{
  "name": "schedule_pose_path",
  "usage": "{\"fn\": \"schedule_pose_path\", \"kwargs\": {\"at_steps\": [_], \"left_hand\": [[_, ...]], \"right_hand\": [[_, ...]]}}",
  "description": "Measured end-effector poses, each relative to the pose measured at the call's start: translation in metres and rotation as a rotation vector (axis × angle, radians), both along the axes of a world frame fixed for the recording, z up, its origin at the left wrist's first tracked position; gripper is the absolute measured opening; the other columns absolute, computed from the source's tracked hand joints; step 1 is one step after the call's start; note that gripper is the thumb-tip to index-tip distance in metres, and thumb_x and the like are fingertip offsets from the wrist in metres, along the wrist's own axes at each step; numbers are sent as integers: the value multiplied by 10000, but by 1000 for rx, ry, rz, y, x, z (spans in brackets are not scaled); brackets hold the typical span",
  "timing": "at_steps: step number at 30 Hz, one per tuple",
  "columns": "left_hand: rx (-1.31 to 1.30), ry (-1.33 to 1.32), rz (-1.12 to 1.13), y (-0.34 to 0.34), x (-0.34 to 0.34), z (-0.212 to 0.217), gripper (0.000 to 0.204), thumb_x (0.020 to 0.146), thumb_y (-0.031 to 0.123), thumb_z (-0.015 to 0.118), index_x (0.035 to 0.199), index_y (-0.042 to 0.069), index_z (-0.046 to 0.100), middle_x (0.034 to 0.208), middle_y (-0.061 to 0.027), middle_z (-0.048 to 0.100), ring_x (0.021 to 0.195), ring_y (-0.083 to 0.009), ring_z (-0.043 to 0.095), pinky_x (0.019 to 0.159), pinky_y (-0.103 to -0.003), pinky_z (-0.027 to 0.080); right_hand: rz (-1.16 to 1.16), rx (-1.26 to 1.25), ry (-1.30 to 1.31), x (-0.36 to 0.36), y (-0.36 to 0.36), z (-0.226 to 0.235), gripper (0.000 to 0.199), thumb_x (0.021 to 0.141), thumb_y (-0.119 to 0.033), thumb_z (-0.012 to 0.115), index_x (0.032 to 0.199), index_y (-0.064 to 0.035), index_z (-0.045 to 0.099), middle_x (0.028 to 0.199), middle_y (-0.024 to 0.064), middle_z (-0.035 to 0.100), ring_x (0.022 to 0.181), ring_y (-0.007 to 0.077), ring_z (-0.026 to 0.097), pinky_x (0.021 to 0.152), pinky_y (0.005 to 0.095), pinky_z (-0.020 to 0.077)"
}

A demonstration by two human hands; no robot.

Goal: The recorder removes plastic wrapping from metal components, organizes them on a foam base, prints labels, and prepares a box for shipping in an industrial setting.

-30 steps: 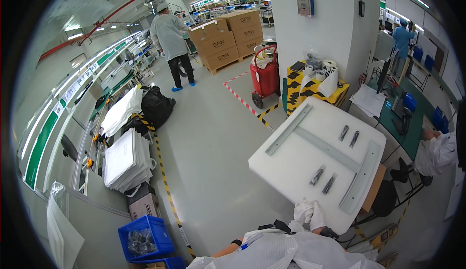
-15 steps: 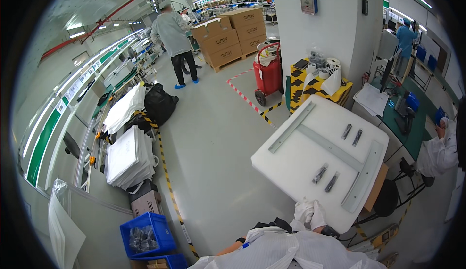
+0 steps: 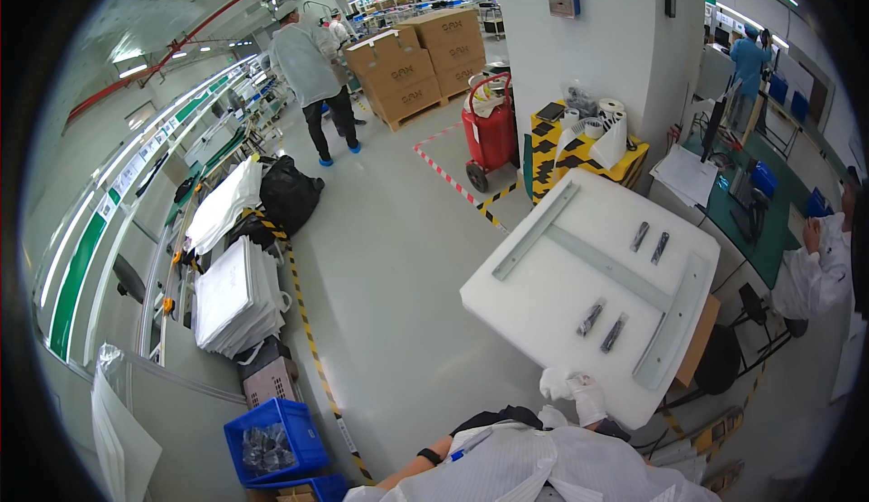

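My left hand (image 3: 554,383) and my right hand (image 3: 588,397), both in white gloves, are close together by the near corner of a thick white foam board (image 3: 516,298). The fingers look curled; whether anything small is in them is hidden. Set into the board is a grey metal frame (image 3: 611,267) with a long middle bar and two end bars. Dark wrapped pieces lie on the foam in two pairs, one piece (image 3: 640,236) on the far side of the middle bar and another (image 3: 614,333) on the near side.
A brown carton (image 3: 699,344) shows under the board, beside a black stool (image 3: 720,360). Blue bins (image 3: 276,439), stacked white sheets (image 3: 237,298) and a black bag (image 3: 290,196) line the left. Ahead are a red wheeled tank (image 3: 490,135), cartons (image 3: 394,67) and a walking person (image 3: 312,72).
My hands have moved slightly apart, the left one shifting left and up. The view has shifted a little. The board and its pieces lie as before.
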State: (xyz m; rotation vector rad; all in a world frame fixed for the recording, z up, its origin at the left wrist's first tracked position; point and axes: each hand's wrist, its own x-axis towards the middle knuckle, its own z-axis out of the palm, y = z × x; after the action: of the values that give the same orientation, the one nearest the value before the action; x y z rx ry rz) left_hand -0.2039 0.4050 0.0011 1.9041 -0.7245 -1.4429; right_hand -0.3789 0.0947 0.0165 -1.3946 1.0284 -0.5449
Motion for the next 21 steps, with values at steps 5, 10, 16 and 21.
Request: {"fn": "schedule_pose_path", "kwargs": {"at_steps": [5,10,16,21], "left_hand": [[59,-45,-191,11,-2,56,408,842,361,541,1052,22,630,1085,-221,632,991,-347,611,852,-426,453],[264,-499,-620,15,60,74,321,762,164,585,1060,54,635,993,-183,651,950,-336,615,816,-419,481],[68,-177,68,5,155,110,282,812,37,614,1079,-55,611,929,-70,678,855,-144,619,790,-291,496],[-104,418,184,-116,79,19,347,897,79,575,1221,-27,512,1143,-81,609,1052,-141,563,924,-276,436]], "right_hand": [[613,-1193,437,-12,-9,-7,168,822,-170,632,877,-21,577,785,64,580,742,187,553,690,323,456],[213,-93,34,7,13,5,260,808,-158,636,1010,-26,536,927,85,584,852,196,571,732,300,473],[886,-690,135,29,1,-8,253,869,-217,571,1086,-109,643,1102,104,627,975,300,603,797,347,498],[625,-172,-84,33,26,-70,260,925,-242,542,1086,-58,631,1026,97,651,880,231,619,774,320,503]]}}
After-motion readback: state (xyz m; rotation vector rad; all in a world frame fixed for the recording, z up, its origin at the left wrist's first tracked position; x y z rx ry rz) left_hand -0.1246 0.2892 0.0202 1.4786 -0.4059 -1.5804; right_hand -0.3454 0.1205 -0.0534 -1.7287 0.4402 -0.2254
